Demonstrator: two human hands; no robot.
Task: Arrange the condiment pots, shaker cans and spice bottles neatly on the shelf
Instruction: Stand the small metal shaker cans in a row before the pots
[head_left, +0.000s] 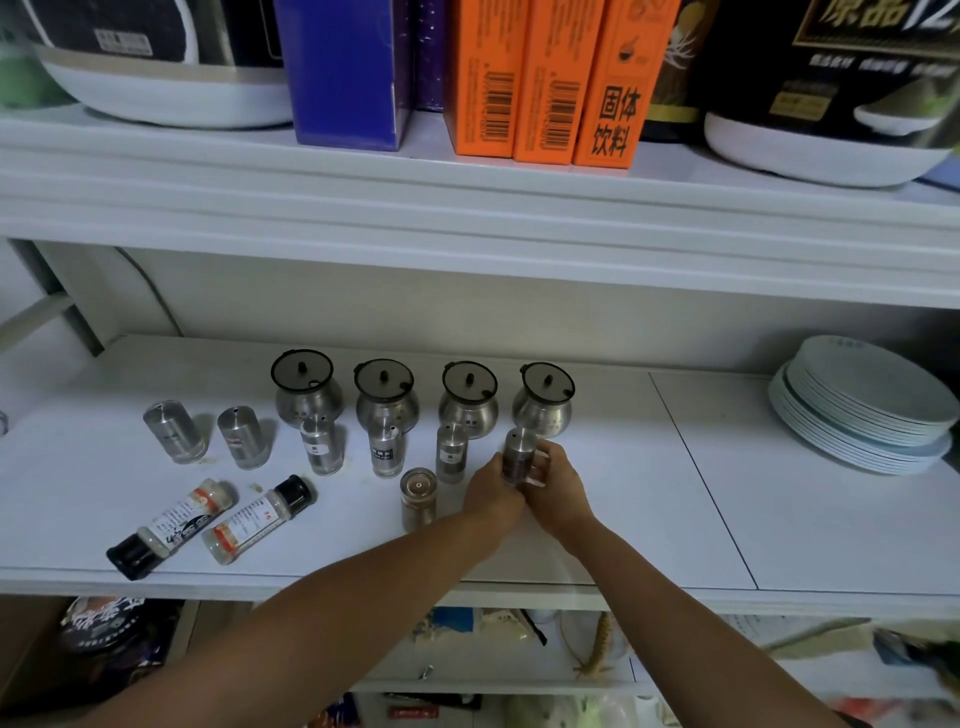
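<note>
On the middle shelf (675, 493), head view, the only view we have.

- Both hands grip one shaker can (519, 448). The left hand (492, 491) is on its left flank and the right hand (560, 480) on its right, fingers curled round the lower body. Neither hand is nearer; they meet on it.
- The can is upright, long axis vertical. Its base is hidden by fingers, so we can't tell whether it's seated on the shelf or just off it.
- Key relation: it sits just in front of the rightmost condiment pot (543, 400), in line with it. Three more shaker cans (387, 449) to the left each stand in front of a pot in the same way. We judge this as the last slot of the second row, needing only a small squaring-up before release.
- Look: a steel cylinder with a small cap, darker lower half. We can't read the label.

Left to place, as we read it:
- A brownish can (418, 499) stands alone forward of the row, just left of the left hand.
- Two outlying cans (244, 436) stand left of the pot row.
- Two spice bottles (260, 514) lie on their sides near the front edge, long axes diagonal, black caps at opposite ends. All of these are on the left-hand side, so the left hand is nearer.
</note>
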